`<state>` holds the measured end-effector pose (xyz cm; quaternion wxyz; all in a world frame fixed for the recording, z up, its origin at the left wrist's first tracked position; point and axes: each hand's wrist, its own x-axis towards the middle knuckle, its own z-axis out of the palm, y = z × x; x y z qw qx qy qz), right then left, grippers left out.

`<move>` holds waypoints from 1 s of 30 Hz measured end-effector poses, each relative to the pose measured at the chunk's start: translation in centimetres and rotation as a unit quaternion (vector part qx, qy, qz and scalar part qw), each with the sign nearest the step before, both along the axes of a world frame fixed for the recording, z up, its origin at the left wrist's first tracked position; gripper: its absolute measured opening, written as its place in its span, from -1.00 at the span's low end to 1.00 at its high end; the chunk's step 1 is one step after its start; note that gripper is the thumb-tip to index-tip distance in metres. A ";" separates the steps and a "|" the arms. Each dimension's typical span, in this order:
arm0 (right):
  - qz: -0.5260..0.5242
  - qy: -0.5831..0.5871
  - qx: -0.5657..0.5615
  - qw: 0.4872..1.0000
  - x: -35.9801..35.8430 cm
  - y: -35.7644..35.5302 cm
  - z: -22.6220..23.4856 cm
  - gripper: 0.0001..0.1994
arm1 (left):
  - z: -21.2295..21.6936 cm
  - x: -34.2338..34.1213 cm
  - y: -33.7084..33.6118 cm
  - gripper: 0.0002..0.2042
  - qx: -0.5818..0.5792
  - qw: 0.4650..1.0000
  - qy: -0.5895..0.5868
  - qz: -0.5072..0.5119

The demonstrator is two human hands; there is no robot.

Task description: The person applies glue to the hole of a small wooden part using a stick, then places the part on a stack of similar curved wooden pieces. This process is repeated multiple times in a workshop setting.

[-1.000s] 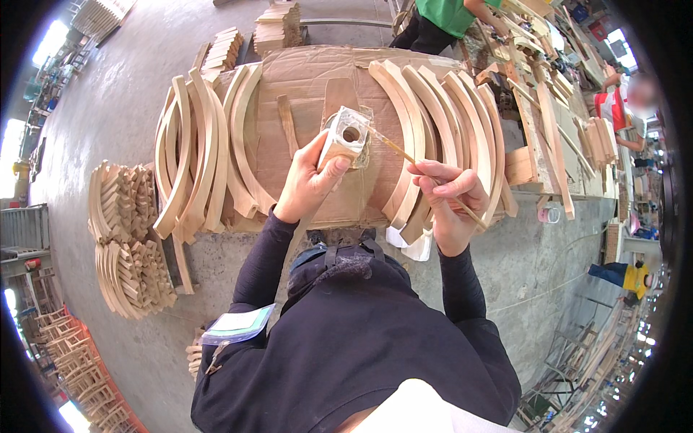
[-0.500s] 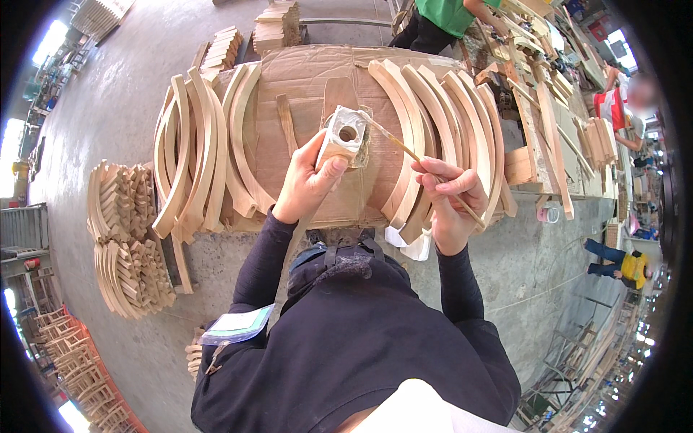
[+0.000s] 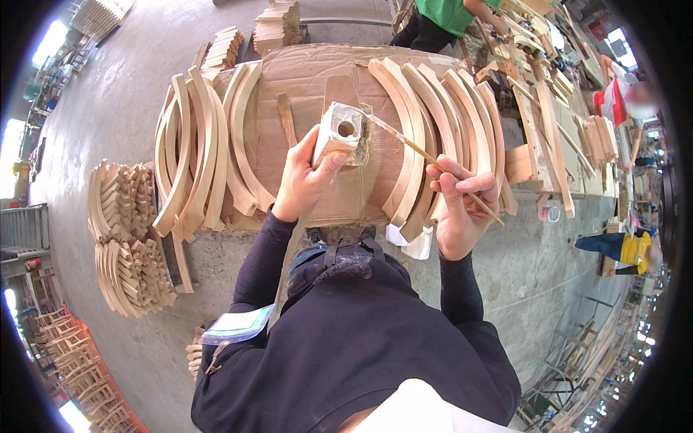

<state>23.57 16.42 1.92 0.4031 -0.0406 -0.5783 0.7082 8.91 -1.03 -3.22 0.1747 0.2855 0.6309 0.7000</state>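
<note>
My left hand [image 3: 306, 182] is closed around a wooden piece [image 3: 330, 144] and holds it up over the cardboard-covered table [image 3: 310, 72]. The piece's squared end has a round hole and is smeared with white paste. Between the fingers and thumb of my right hand [image 3: 462, 213] is a thin stick [image 3: 413, 146], its far part coated white. The stick's tip lies close to the right edge of the pasted end; whether they touch I cannot tell. Partly hidden behind the piece, a rough brownish object [image 3: 362, 148] rests on the cardboard, near a flat wooden strip [image 3: 286, 119].
Curved wooden parts lie in rows at the table's left [image 3: 209, 144] and right [image 3: 411, 130]. More parts are stacked on the floor at left [image 3: 126, 238]. A person in a green top [image 3: 444, 18] stands beyond the table. Wood pieces crowd a bench [image 3: 556, 130] at right.
My right hand has moved right and slightly down, drawing the stick's tip away from over the pasted end. The piece in my left hand has shifted slightly left.
</note>
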 end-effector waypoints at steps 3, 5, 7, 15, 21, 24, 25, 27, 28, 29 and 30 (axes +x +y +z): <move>-0.030 0.000 -0.018 0.999 -0.5 -1.0 0.2 -0.79 | 0.2 0.1 0.3 -0.43 -0.020 0.999 0.032 0.028; -0.050 -0.003 -0.039 0.998 -0.8 -1.8 0.5 -0.78 | 0.7 0.2 0.4 -0.44 -0.034 0.997 0.053 0.046; -0.057 -0.005 -0.035 0.998 -1.0 -2.4 0.4 -0.77 | 0.8 0.2 0.4 -0.46 -0.032 0.995 0.074 0.062; -0.087 0.042 0.029 0.995 -2.4 -5.0 -0.7 -0.72 | 0.9 -0.4 0.3 -0.50 -0.036 0.988 0.112 0.098; -0.101 0.054 0.109 0.987 -3.2 -6.5 -1.9 -0.71 | 1.1 -0.7 0.1 -0.52 -0.063 0.986 0.106 0.115; -0.109 0.053 0.146 0.982 -3.4 -7.5 -2.4 -0.72 | 1.0 -0.9 0.2 -0.55 -0.058 0.982 0.119 0.133; -0.111 0.054 0.155 0.980 -3.5 -7.8 -2.5 -0.72 | 1.1 -1.0 0.1 -0.55 -0.059 0.982 0.119 0.136; -0.114 0.049 0.192 0.973 -3.7 -8.1 -2.6 -0.72 | 1.1 -1.1 0.1 -0.56 -0.054 0.980 0.123 0.145; -0.116 0.046 0.211 0.970 -3.8 -8.2 -2.7 -0.72 | 0.9 -1.3 0.1 -0.56 -0.048 0.979 0.127 0.151; -0.115 0.050 0.229 0.965 -4.0 -8.3 -2.9 -0.72 | 0.7 -1.4 0.1 -0.56 -0.043 0.978 0.132 0.156; -0.111 0.053 0.231 0.965 -4.2 -8.4 -2.9 -0.72 | 0.6 -1.5 0.1 -0.56 -0.045 0.976 0.137 0.163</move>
